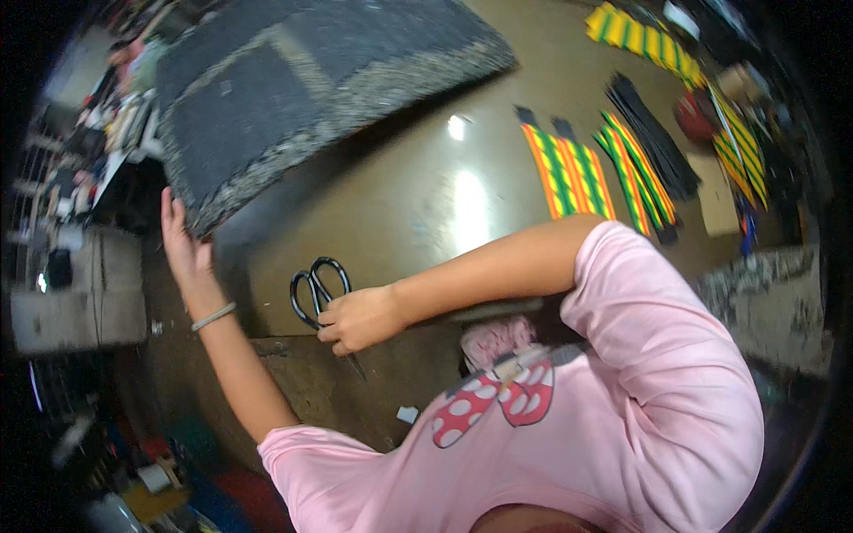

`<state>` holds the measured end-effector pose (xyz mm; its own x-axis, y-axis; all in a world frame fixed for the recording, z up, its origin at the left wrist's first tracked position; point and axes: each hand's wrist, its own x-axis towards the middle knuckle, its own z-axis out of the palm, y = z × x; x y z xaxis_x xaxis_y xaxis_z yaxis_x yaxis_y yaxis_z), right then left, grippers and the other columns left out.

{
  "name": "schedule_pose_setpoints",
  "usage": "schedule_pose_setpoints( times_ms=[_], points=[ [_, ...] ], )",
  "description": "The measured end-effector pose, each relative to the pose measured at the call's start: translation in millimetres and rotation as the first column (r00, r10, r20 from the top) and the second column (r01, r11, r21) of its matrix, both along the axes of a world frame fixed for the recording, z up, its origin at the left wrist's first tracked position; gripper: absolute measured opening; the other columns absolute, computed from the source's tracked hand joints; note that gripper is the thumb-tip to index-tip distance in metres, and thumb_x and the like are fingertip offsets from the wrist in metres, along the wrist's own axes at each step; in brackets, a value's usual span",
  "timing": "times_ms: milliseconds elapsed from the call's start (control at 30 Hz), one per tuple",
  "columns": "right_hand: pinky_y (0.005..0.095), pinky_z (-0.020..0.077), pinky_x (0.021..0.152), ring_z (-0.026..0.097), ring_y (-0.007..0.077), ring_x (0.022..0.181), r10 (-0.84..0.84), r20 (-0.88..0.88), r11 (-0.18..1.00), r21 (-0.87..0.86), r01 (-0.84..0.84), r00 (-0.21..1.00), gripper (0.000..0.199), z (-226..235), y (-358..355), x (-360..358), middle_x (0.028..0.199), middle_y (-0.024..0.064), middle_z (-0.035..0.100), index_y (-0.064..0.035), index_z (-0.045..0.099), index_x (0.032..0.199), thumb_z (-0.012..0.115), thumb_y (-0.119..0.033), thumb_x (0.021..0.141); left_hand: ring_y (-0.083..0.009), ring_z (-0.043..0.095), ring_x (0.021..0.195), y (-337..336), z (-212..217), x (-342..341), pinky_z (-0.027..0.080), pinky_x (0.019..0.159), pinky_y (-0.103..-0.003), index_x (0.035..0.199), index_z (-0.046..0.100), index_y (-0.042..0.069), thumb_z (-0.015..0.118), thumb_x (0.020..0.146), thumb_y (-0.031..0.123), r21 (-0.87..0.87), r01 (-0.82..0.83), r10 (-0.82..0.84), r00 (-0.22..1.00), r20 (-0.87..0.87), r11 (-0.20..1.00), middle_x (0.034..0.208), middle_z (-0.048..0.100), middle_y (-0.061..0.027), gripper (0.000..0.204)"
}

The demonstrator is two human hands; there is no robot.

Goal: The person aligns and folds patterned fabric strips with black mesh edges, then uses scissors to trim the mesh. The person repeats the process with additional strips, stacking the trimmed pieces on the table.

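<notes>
A thick dark grey board (240, 124) with rough, frayed-looking pale edges takes up the far left of the table. Its near corner lies in my left hand (184, 249), with the fingers stretched along its left side and the thumb by the corner. A shadow falls under the board's near edge. My right hand (360, 320) is closed around the middle of a pair of scissors (322, 282) near the table's front edge. Their black handle loops point away from me, and a blade tip shows below my fingers.
On the right lie yellow, green and orange striped strips (569, 173), narrower striped strips (638, 169) and a bundle of black strips (653, 133). Yellow-green striped pieces (644, 40) are farther back. A carton (80, 293) stands left of the brown table (382, 195).
</notes>
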<state>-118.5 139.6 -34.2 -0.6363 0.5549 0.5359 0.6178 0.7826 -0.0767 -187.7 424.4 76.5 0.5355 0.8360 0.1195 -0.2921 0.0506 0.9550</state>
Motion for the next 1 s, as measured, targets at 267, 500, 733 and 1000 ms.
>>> schedule_pose_setpoints(
  times_ms=[267,500,733,1000],
  points=[
    [0.0385,0.0406,0.083,0.050,0.0271,0.105,-0.532,-0.119,0.847,-0.063,0.528,0.838,0.043,10.1,-49.3,2.3,0.105,0.0080,0.056,-0.0146,0.066,0.097,0.072,-0.050,0.073,-0.0260,0.048,0.128,17.6,-50.9,-4.4,0.041,0.105,-0.041,0.145,0.039,0.005,0.059,0.097,0.029,-0.230,-0.090,0.046,0.980,-0.192,0.969,0.143,0.048,-0.0139,0.057],
    [0.0411,0.0413,0.096,0.056,0.0249,0.102,-0.638,-0.014,0.751,-0.231,0.618,0.770,0.028,8.3,-86.1,15.1,0.095,0.0076,0.061,-0.0044,0.067,0.096,0.067,-0.024,0.077,-0.0194,0.053,0.120,-73.2,1.3,32.8,0.039,0.100,-0.035,0.137,0.051,0.005,0.059,0.097,0.030,0.533,-0.029,0.250,0.903,-0.348,0.845,0.134,0.055,-0.0127,0.048],
    [0.0398,0.0430,0.092,0.059,0.0253,0.098,-0.655,0.201,0.646,-0.350,0.678,0.728,0.025,33.8,-118.5,22.9,0.094,0.0068,0.065,-0.0033,0.070,0.093,0.066,-0.018,0.074,-0.0257,0.066,0.084,-282.1,-25.0,167.3,0.051,0.077,-0.035,0.111,0.068,0.000,0.049,0.094,0.059,0.217,0.828,-0.097,0.308,-0.946,0.517,0.092,0.069,-0.0178,0.064],
    [0.0353,0.0464,0.069,0.058,0.0224,0.082,-0.830,-0.083,0.557,-0.158,0.815,0.551,0.014,57.0,-239.1,46.1,0.084,0.0069,0.061,-0.0073,0.060,0.084,0.064,-0.016,0.075,-0.0350,0.067,0.082,-348.5,-59.6,253.0,0.051,0.079,-0.043,0.090,0.069,0.000,0.068,0.068,0.075,0.171,0.952,0.109,0.147,-0.983,0.255,0.087,0.070,-0.0203,0.078]
  ],
)
